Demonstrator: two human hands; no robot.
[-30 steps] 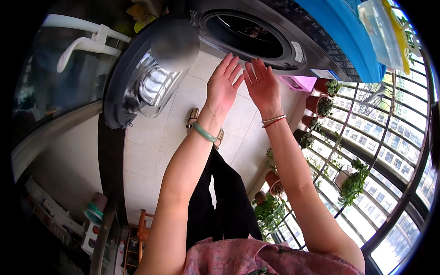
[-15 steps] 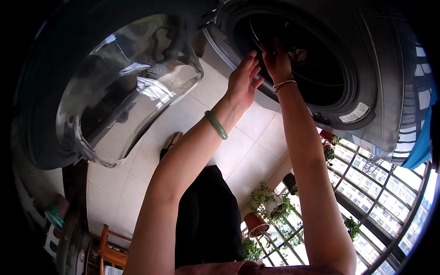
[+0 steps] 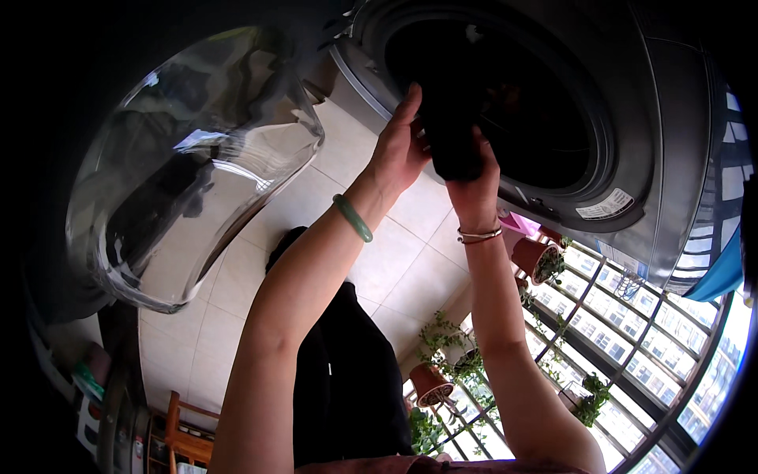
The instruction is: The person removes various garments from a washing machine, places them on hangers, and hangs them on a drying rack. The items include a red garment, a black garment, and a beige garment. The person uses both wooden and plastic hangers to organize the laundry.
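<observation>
A dark front-loading washing machine (image 3: 632,142) stands before me with its round door swung out to the left; the door's clear glass bowl (image 3: 197,182) bulges toward me. A black cloth (image 3: 454,142), likely a piece of clothing, hangs out over the lower rim of the opening. My right hand (image 3: 478,178) is closed round its lower end. Against the cloth's left side, my left hand (image 3: 399,150) grips with the thumb pointing up and the fingertips partly hidden. Inside the drum (image 3: 545,134) it is too dark to make out more than a faint brownish shape.
Pale floor tiles (image 3: 395,261) lie below, with my legs in black trousers (image 3: 347,379) over them. Potted plants (image 3: 430,383) line a barred window (image 3: 632,347) at the right. A wooden chair (image 3: 185,434) stands at the lower left, a blue item (image 3: 714,272) at the far right.
My right hand has come back out of the drum toward me and now holds the black cloth. My left hand has gone from empty and spread to gripping the cloth's side.
</observation>
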